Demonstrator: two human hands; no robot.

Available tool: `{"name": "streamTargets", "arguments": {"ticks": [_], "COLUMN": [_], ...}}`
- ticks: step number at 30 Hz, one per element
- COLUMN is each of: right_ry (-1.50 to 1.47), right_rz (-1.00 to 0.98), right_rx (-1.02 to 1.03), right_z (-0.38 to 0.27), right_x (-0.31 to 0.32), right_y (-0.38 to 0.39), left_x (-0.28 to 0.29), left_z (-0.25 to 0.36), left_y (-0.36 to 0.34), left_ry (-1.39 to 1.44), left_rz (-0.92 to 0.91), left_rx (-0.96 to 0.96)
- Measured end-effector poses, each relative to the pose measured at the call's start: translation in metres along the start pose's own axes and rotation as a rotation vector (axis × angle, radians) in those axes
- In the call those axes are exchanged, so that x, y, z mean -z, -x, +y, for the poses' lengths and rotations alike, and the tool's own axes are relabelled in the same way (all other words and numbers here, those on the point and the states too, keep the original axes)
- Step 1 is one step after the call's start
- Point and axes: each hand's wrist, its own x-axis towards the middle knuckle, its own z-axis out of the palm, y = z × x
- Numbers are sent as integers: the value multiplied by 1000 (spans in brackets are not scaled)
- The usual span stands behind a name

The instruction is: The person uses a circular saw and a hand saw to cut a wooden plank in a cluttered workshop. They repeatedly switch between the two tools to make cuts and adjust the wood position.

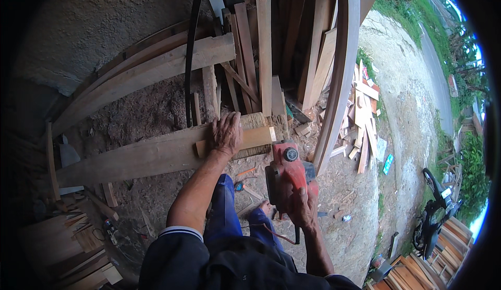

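Note:
My right hand (pixel 303 210) grips the rear handle of a red and black electric hand planer (pixel 285 172). The tool hangs off the right end of a thick wooden plank (pixel 130 152), its front close to the end of a short wooden piece (pixel 257 137). That piece lies on the plank, and my left hand (pixel 227 133) is pressed over it with the fingers curled across its far edge. Its left end sticks out beside my wrist. Whether the planer touches the wood, I cannot tell. A cord (pixel 279 236) trails below the tool.
A heavy beam (pixel 156 68) runs behind the plank, and upright boards (pixel 263 45) lean beyond it. To the right stands a tall post (pixel 344 71), with wood offcuts (pixel 362 118) heaped past it. A motorcycle (pixel 437 214) is parked at the far right, near stacked lumber (pixel 412 272).

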Motion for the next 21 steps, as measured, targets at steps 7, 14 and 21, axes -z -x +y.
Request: {"name": "streamTargets", "arguments": {"ticks": [7, 14, 21], "right_ry": [-91, -12, 79], "right_rz": [-41, -111, -153], "right_rx": [49, -1, -16], "right_z": [-19, -20, -23], "right_x": [10, 1, 4], "right_y": [6, -30, -43], "left_x": [-3, -2, 1], "left_z": [5, 9, 12], "left_y": [4, 4, -1], "left_ry": [-30, -82, -14], "left_rz": [29, -4, 36], "left_rx": [8, -3, 24]}}
